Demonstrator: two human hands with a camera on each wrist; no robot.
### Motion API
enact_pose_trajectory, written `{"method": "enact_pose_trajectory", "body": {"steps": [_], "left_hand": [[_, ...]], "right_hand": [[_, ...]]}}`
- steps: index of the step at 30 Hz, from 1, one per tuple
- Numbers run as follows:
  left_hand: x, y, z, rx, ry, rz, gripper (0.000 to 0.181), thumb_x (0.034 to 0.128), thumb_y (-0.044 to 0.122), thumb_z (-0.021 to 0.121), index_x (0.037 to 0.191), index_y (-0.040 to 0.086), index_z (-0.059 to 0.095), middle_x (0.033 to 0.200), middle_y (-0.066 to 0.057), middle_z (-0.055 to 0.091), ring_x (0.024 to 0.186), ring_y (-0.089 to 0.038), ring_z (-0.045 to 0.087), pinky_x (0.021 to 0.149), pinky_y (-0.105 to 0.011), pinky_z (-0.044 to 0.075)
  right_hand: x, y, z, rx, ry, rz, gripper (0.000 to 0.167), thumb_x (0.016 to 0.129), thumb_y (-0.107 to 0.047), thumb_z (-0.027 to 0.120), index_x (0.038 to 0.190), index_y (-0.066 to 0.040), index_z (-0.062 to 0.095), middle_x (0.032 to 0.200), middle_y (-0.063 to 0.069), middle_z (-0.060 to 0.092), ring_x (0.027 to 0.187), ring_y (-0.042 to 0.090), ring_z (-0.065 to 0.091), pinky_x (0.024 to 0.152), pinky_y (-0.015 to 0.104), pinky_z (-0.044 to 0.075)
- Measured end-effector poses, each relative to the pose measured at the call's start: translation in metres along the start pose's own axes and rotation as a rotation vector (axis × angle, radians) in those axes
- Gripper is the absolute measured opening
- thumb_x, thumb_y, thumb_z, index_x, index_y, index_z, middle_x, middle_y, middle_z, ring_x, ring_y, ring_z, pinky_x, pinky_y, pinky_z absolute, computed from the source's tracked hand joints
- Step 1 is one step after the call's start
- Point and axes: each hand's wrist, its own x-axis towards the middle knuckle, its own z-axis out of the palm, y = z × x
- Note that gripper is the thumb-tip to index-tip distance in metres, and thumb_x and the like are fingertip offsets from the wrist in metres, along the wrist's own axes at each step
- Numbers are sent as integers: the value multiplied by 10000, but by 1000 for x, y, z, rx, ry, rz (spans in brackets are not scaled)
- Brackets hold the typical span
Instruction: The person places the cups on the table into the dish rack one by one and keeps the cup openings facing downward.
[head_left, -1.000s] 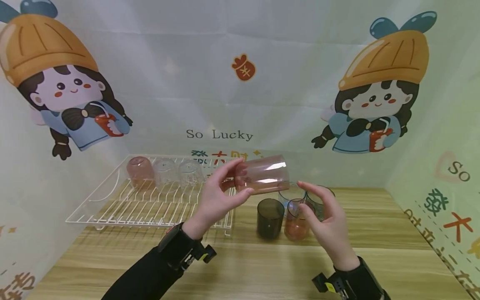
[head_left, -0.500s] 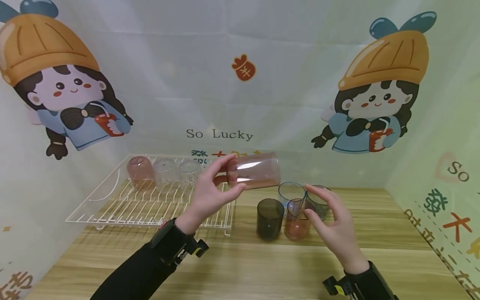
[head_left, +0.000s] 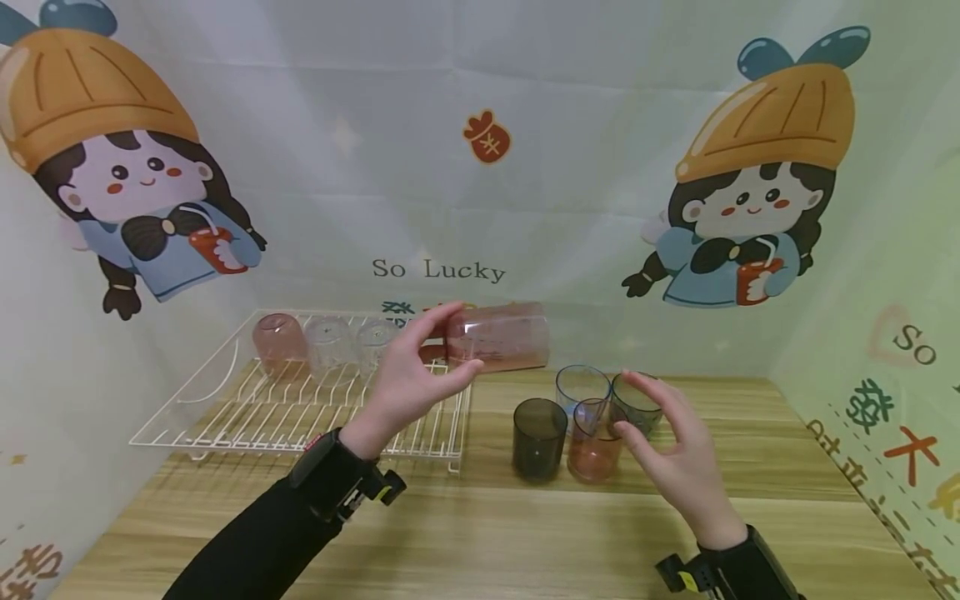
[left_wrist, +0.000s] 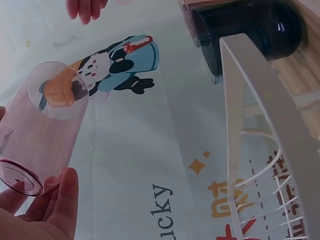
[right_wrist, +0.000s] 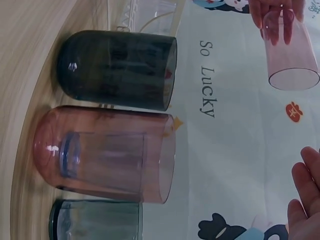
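My left hand (head_left: pixel 416 367) grips a clear pink cup (head_left: pixel 510 337) near its base, fingers behind and thumb in front. The cup lies on its side in the air, above the right end of the rack, its mouth toward the right. In the left wrist view the pink cup (left_wrist: pixel 47 125) shows its round base beside the fingers. My right hand (head_left: pixel 682 458) holds nothing; thumb and forefinger stand apart. Nearest to it are an upright pink cup (head_left: pixel 595 454) and a grey-green cup (head_left: pixel 637 404). A blue-rimmed cup (head_left: pixel 583 383) and a dark cup (head_left: pixel 540 442) stand beside them.
On the left a white wire dish rack (head_left: pixel 300 417) stands on the wooden table (head_left: pixel 480 542). At its back sit an upside-down pink cup (head_left: pixel 281 346) and two clear cups (head_left: pixel 330 346). A printed backdrop (head_left: pixel 570 167) closes off the rear.
My left hand has carried the pink cup leftward, toward the rack, and the cup has levelled slightly. My right hand has drawn back to the right, away from the held cup.
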Motion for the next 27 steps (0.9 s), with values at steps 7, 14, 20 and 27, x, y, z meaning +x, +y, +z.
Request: {"method": "enact_pose_trajectory", "body": {"steps": [7, 14, 20, 27], "left_hand": [[2, -3, -4, 6, 1, -32, 686, 743, 113, 783, 1358, 76, 480, 1139, -100, 574, 961, -210, 589, 810, -271, 560], [9, -8, -10, 38, -20, -86, 709, 751, 146, 777, 1375, 55, 453, 1145, -95, 563, 955, -216, 590, 796, -304, 565], [16, -14, -14, 88, -27, -88, 698, 755, 154, 775, 1364, 28, 458, 1130, -107, 581, 966, -224, 582, 809, -319, 555], [22, -16, -20, 148, -47, -133, 695, 764, 173, 759, 1369, 24, 451, 1125, -99, 584, 956, -221, 579, 814, -323, 547]], "right_hand": [[0, 4, -1, -46, -18, -32, 708, 678, 160, 734, 1328, -5, 508, 1296, 173, 566, 1274, 34, 424, 1103, 173, 279], [-1, 8, -3, -84, -36, -40, 712, 674, 132, 754, 1328, -10, 509, 1298, 168, 567, 1282, 24, 415, 1134, 189, 242], [-4, 15, -4, -118, -56, -14, 712, 689, 102, 760, 1340, -30, 504, 1303, 160, 565, 1280, 14, 402, 1127, 171, 230], [-7, 19, -7, -150, -69, -14, 723, 686, 91, 764, 1348, -28, 497, 1297, 178, 563, 1275, 28, 407, 1107, 150, 241]]}}
